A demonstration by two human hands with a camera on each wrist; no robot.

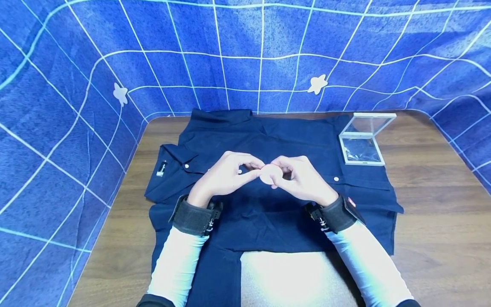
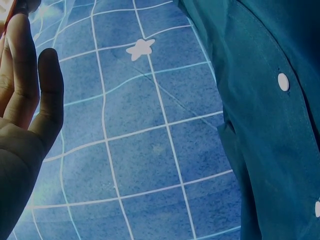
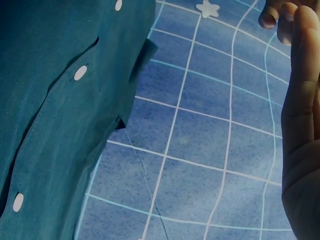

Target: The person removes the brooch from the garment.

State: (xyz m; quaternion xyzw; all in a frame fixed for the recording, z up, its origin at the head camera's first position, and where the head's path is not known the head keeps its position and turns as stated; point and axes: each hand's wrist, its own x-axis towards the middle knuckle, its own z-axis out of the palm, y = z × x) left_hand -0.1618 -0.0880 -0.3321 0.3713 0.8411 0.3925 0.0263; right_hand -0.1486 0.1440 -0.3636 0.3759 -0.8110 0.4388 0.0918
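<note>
Between the two grips, held just above the middle of the dark navy button-up shirt [image 1: 268,204], sat a small round pale pink disc [image 1: 270,174], flat face toward the head camera. Left hand [image 1: 224,177] pinched the disc's left edge, thumb and forefinger curled in on it. Right hand [image 1: 301,178] pinched the right edge, fingers curled round from behind. Both grips were equally near, touching the disc from opposite sides, so it lay dead centre between them; being round, it showed no long axis. Disc hung apart from the shirt cloth below, as far as could be told. Shirt lay spread on the brown wood-grain worktop [image 1: 429,204], white buttons [image 1: 336,179] just right of the right grip. Well off to the right and beyond the grips stood an open clear plastic square case [image 1: 362,140], lid up, on the shirt's far right corner. Blue checked cloth backdrop [image 1: 76,106] rose behind and left. Wrist views showed only finger edges, shirt and backdrop; disc not visible there.
</note>
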